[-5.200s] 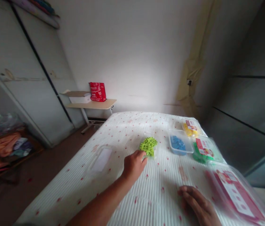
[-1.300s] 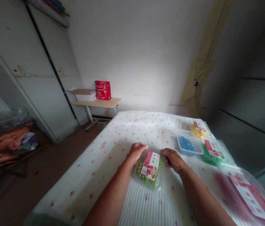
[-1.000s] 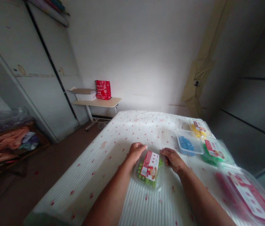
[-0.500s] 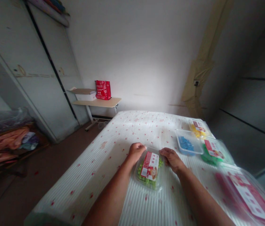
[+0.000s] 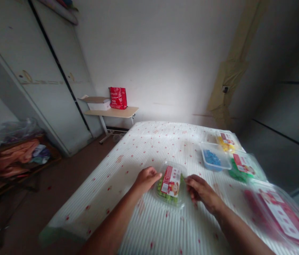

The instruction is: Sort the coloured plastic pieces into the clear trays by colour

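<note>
A clear plastic box (image 5: 171,181) with a red and white label on its lid and small light-green pieces inside lies on the white bedspread in front of me. My left hand (image 5: 147,179) is closed at its left rim, thumb lying along the edge. At the right rim, my right hand (image 5: 201,191) pinches the edge with thumb and fingers; part of those fingers is hidden. The lid appears to sit on the box. Right of it stands an open clear tub (image 5: 214,158) of blue pieces.
Along the bed's right side are lidded boxes with yellow pieces (image 5: 226,141), green pieces (image 5: 245,166) and pink contents (image 5: 282,216). A red bag (image 5: 118,98) and a white carton (image 5: 98,104) rest on a small table (image 5: 122,112) by the wall.
Both hands have slid from the far corners of the green-piece box down its sides, toward me. The view has shifted slightly; the other boxes stay where they were.
</note>
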`<state>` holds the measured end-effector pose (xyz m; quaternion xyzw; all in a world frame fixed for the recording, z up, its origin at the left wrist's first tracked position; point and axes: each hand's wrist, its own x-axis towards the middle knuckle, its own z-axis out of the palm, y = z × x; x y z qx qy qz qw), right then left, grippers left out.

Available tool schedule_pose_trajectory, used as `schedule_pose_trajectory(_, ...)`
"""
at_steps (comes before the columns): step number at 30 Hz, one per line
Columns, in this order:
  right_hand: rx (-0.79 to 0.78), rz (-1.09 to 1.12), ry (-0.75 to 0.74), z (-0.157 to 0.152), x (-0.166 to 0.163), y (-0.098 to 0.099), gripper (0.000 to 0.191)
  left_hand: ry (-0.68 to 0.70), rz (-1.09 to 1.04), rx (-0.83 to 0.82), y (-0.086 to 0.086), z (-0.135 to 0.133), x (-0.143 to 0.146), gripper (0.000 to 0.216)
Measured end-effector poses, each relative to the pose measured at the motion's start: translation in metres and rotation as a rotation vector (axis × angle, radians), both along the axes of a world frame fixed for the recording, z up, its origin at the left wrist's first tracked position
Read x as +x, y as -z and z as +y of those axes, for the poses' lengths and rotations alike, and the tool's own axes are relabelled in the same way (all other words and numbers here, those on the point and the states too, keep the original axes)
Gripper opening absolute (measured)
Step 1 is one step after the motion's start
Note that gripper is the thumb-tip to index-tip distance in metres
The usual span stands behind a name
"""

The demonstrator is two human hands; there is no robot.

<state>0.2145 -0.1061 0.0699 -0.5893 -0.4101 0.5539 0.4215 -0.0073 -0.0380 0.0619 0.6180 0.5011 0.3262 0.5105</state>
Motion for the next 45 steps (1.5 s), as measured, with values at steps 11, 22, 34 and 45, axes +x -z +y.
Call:
schedule_pose_trajectory(11, -0.076, 0.190, -0.086, -0.045, -0.020, 0.013, 0.033, 0.054, -0.133, -0.112, 0.014, -0.046, -0.020, 0.033)
schedule_pose_trajectory(22, -0.051, 0.184, -0.048, -0.044, -0.028, 0.015, 0.031, -0.027, -0.062, -0.178, 0.014, -0.052, -0.014, 0.040)
schedule_pose_trajectory(34, -0.023, 0.295, -0.063, -0.043, -0.027, 0.022, 0.029, -0.090, -0.143, -0.209, 0.019, -0.054, -0.011, 0.041)
schedule_pose_trajectory(45, 0.051, 0.318, -0.045, -0.041, -0.028, 0.022, 0.026, -0.074, -0.236, -0.229, 0.028, -0.055, -0.011, 0.040)
